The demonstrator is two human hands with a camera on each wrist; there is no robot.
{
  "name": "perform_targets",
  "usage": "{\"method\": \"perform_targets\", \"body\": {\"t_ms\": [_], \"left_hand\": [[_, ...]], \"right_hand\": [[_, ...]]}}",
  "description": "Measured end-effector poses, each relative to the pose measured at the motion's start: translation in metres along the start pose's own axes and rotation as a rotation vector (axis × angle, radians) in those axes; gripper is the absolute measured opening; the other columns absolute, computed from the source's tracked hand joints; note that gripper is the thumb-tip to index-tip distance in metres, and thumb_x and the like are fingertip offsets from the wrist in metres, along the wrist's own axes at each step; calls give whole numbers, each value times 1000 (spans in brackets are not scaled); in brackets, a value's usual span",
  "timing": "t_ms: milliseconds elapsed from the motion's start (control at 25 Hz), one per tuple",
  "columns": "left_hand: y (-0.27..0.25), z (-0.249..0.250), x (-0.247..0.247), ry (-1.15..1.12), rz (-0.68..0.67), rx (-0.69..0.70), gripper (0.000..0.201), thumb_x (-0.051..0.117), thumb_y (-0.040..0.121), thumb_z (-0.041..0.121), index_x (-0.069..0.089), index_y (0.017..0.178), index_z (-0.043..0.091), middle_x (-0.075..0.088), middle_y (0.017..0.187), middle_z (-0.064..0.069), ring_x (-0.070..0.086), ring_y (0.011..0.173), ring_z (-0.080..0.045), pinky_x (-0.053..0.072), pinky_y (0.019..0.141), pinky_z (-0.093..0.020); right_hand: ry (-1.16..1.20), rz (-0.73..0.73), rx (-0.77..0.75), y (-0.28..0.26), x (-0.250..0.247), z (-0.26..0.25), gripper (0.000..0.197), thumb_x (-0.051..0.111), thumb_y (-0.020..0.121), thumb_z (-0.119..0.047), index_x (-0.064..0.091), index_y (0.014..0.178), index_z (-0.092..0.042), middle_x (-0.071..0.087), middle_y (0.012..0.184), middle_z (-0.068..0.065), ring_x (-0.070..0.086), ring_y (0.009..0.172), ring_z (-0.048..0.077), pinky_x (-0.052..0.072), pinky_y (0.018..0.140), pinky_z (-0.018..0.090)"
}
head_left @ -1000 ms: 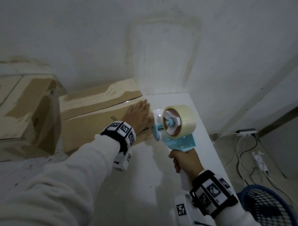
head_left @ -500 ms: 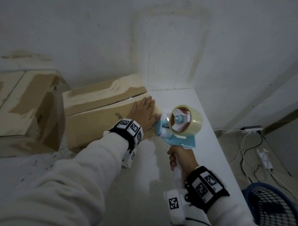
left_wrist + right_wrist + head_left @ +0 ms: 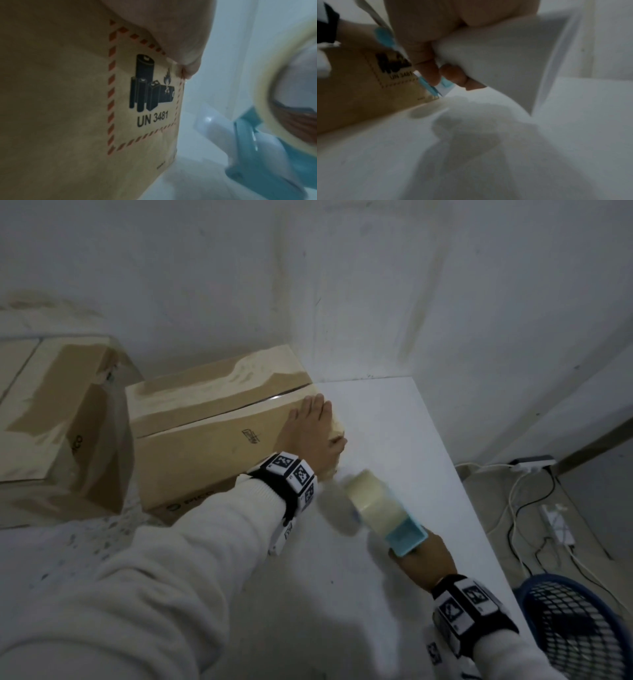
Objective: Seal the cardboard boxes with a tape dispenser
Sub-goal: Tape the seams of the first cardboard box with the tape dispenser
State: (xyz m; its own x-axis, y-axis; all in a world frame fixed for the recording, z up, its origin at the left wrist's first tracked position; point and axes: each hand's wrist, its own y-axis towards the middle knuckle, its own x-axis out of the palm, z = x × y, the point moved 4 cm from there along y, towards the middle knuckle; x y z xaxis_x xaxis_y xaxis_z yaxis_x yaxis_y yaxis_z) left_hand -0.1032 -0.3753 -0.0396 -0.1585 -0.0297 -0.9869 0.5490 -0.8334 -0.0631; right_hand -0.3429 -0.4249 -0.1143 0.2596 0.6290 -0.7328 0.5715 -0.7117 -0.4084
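Left hand (image 3: 310, 436) lies flat on the cardboard box (image 3: 205, 446); right hand (image 3: 426, 559) grips the tape dispenser (image 3: 373, 508) (blurred). Tape could lift or wrinkle if the box slides on the bench (image 3: 394, 419)

Brown cardboard box (image 3: 205, 440) on white table, flaps closed; blue tape dispenser (image 3: 376, 508) just beside its corner.

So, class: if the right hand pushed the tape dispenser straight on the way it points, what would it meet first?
Probably the brown cardboard box, its near corner below the left hand; motion blur leaves depth uncertain.
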Motion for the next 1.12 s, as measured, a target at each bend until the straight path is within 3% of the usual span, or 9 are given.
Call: {"method": "perform_targets", "body": {"t_ms": [80, 280, 560, 640, 760, 840, 920, 1040, 1120], "left_hand": [[-1, -1, -1, 65, -30, 39, 78, 38, 93, 52, 10, 149, 5, 8, 158, -13, 9, 146, -27, 13, 118, -39], [-4, 0, -2, 102, -58, 148, 79, 43, 92, 48, 8, 149, 6, 6, 159, -12, 7, 147, -27, 14, 119, -39], [-8, -8, -6, 36, -165, 272, 86, 51, 89, 35, -2, 149, 4, -4, 159, -11, -2, 147, -25, 7, 119, -37], [-11, -9, -8, -11, -103, 281, 88, 55, 88, 33, 0, 149, 2, 5, 158, -14, 6, 147, -27, 11, 120, -35], [-26, -17, -10, -40, 44, 235, 84, 59, 86, 37, 13, 148, 3, 24, 153, -13, 24, 141, -26, 20, 116, -34], [-39, -29, -10, -91, 82, 179, 82, 59, 86, 43, 19, 147, 5, 28, 152, -10, 27, 139, -25, 21, 115, -35], [-53, -49, -16, -173, 148, 114, 79, 57, 86, 45, 23, 147, 6, 30, 152, -9, 28, 140, -25, 23, 116, -37], [-76, -90, -29, -289, 307, 19, 73, 49, 87, 46, 29, 145, 6, 32, 152, -10, 26, 142, -24, 23, 117, -40], [-91, -117, -33, -344, 382, -60, 70, 44, 86, 46, 33, 144, 6, 33, 151, -10, 26, 142, -23, 23, 116, -39]], "right_hand": [[-310, -184, -161, -4, 8, -1, 37, 62, 80, -30, 49, 112, -19, 65, 104, 5, 63, 94, 28, 42, 70, 27], [-596, -305, -571, 6, 44, -37, 38, 59, 79, -27, 42, 111, -17, 60, 111, 4, 59, 101, 29, 34, 73, 30], [-802, -234, -761, 30, 76, -79, 46, 56, 83, -21, 41, 126, -16, 54, 121, 6, 50, 111, 27, 32, 90, 39], [-812, -234, -812, 31, 82, -84, 53, 70, 69, -23, 45, 115, -19, 62, 105, 4, 56, 97, 30, 40, 81, 41], [-874, -227, -790, 30, 90, -81, 76, 86, 29, -26, 50, 96, -25, 66, 82, -3, 63, 69, 25, 52, 61, 36], [-848, -216, -744, 29, 85, -84, 73, 86, 43, -21, 58, 110, -21, 63, 117, 9, 61, 102, 38, 49, 85, 52], [-623, -92, -713, 26, 68, -97, 56, 65, 67, -2, 55, 121, -15, 45, 139, 16, 43, 126, 41, 32, 100, 56], [-298, 344, -759, 19, 31, -133, 24, 47, 61, -6, 56, 82, -11, 58, 89, 9, 54, 84, 29, 30, 70, 33], [-118, 545, -752, 23, 11, -158, 15, 47, 69, -14, 57, 80, -11, 56, 86, 7, 47, 82, 23, 26, 71, 30]]}}
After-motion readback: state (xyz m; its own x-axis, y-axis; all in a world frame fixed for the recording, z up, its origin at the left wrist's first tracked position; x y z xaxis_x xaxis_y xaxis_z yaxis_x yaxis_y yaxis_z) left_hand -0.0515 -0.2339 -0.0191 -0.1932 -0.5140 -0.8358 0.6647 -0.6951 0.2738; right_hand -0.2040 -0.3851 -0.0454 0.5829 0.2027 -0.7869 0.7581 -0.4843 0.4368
